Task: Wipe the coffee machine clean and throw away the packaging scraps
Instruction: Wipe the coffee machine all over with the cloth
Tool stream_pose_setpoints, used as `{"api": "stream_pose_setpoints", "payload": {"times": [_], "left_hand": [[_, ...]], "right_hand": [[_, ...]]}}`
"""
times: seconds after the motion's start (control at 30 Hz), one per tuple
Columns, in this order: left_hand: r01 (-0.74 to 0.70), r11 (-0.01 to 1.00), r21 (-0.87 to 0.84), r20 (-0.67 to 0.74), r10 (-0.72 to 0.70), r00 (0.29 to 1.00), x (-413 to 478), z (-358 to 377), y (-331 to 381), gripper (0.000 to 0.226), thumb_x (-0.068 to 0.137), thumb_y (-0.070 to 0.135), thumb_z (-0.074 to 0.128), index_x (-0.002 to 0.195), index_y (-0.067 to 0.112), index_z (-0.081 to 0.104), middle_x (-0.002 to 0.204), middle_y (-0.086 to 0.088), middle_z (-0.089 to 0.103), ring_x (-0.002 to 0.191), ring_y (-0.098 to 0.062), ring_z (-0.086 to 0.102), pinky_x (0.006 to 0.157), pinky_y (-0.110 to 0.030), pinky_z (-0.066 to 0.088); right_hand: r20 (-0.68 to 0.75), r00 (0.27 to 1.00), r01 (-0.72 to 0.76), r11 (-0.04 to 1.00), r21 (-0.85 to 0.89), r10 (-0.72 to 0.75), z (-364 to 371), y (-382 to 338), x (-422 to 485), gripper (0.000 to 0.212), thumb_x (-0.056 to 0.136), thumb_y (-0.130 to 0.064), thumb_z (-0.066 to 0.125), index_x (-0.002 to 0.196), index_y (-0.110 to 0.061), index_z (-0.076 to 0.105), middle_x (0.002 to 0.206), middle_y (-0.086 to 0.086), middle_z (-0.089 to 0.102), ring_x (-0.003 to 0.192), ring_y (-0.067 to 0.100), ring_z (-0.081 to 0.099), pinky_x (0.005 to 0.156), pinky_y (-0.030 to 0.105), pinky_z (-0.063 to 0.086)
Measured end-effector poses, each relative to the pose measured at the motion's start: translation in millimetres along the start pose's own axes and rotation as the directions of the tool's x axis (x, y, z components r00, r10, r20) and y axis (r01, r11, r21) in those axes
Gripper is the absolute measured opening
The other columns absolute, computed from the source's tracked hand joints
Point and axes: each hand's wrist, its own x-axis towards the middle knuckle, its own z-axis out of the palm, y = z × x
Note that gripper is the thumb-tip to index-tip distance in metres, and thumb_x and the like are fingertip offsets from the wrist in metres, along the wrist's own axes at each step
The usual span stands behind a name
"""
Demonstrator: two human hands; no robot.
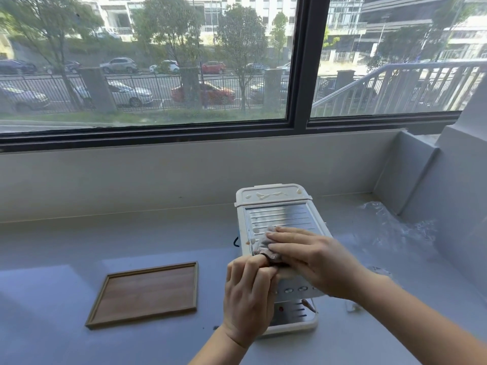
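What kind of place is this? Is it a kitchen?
Probably a coffee corner or small kitchen counter, perhaps in an office. A white coffee machine stands on a long grey counter beside a wooden tray, and the big window looks out on parked cars.

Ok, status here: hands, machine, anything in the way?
Right hand flat, pressing cloth on coffee machine top. Left hand grips its front edge. Plastic wrap on counter, right side, nothing blocking.

Bright daylight floods in through the window (158, 61), lighting the bench (66, 246) evenly with soft, faint shadows. Wide-angle bending curves the frame edges; the street outside looks hazy.
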Motion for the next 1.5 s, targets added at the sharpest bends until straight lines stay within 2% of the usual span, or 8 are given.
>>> {"api": "stream_pose_setpoints", "payload": {"times": [0.17,0.33,0.53,0.67,0.87,1.0,1.1,1.5], "left_hand": [[-0.008,1.0,0.004,-0.005,0.008,1.0,2,-3,2,0.007,0.098,0.019,0.057,0.094,0.015,0.062,0.103,0.0,0.058,0.089,-0.027,0.055,0.081,-0.038,0.046],[0.003,1.0,-0.001,-0.015,-0.003,1.0,4,-3,4,0.006,0.097,0.018,0.061,0.093,0.015,0.065,0.104,-0.002,0.063,0.094,-0.028,0.055,0.084,-0.036,0.047],[-0.009,1.0,-0.004,-0.001,0.009,1.0,2,-4,1,0.004,0.094,0.014,0.065,0.093,0.014,0.062,0.102,-0.002,0.06,0.09,-0.027,0.055,0.082,-0.037,0.048],[-0.02,1.0,0.022,-0.007,0.02,1.0,0,-3,1,0.004,0.093,0.013,0.069,0.091,0.012,0.064,0.104,-0.002,0.059,0.091,-0.027,0.054,0.083,-0.036,0.048],[-0.038,0.998,0.059,-0.005,0.038,0.999,-1,-2,2,0.011,0.085,0.006,0.073,0.091,0.012,0.067,0.104,-0.005,0.063,0.089,-0.028,0.057,0.085,-0.036,0.047],[-0.032,0.997,0.074,-0.003,0.032,0.999,-1,-3,3,0.01,0.086,0.006,0.072,0.093,0.012,0.069,0.1,-0.007,0.066,0.088,-0.026,0.058,0.085,-0.035,0.046],[-0.025,0.996,0.082,0.006,0.024,1.0,-1,-4,4,0.014,0.084,0.003,0.073,0.093,0.012,0.068,0.099,-0.006,0.066,0.088,-0.026,0.06,0.088,-0.034,0.046],[-0.039,0.994,0.1,0.002,0.039,0.999,3,-9,6,0.008,0.085,0.006,0.073,0.089,0.013,0.07,0.097,-0.006,0.067,0.085,-0.027,0.059,0.082,-0.035,0.046]], "right_hand": [[-0.14,0.942,-0.315,0.948,-0.055,0.305,0,14,27,0.021,0.094,-0.018,0.063,0.112,-0.02,0.073,0.132,-0.006,0.064,0.125,0.017,0.058,0.097,0.039,0.051],[-0.085,0.996,-0.042,0.999,-0.007,0.042,19,-11,20,0.025,0.089,-0.019,0.059,0.113,-0.021,0.065,0.13,-0.003,0.064,0.122,0.013,0.056,0.103,0.025,0.044],[-0.156,0.943,-0.308,0.949,-0.063,0.295,12,15,60,0.015,0.094,-0.017,0.061,0.103,-0.016,0.074,0.119,-0.004,0.069,0.111,0.02,0.062,0.089,0.035,0.05],[-0.068,0.986,-0.152,0.988,0.012,0.152,23,-4,58,0.016,0.096,-0.016,0.061,0.105,-0.01,0.072,0.119,0.001,0.069,0.114,0.017,0.06,0.092,0.033,0.048],[-0.048,0.989,-0.115,0.94,0.322,0.137,14,-7,39,0.02,0.093,-0.019,0.063,0.109,-0.018,0.075,0.125,-0.007,0.068,0.119,0.001,0.059,0.102,0.022,0.046],[0.013,1.0,0.024,0.99,0.136,-0.026,23,-6,58,0.02,0.093,-0.021,0.062,0.108,-0.02,0.075,0.126,-0.001,0.067,0.118,0.015,0.059,0.102,0.025,0.044],[-0.02,0.999,-0.027,0.998,0.058,0.028,27,4,86,0.018,0.094,-0.016,0.061,0.107,-0.016,0.073,0.12,0.002,0.068,0.113,0.021,0.059,0.099,0.033,0.046],[0.069,0.998,0.002,0.988,0.154,-0.013,21,7,64,0.021,0.097,-0.024,0.057,0.112,-0.024,0.072,0.131,-0.01,0.063,0.12,0.01,0.059,0.095,0.035,0.05]]}}
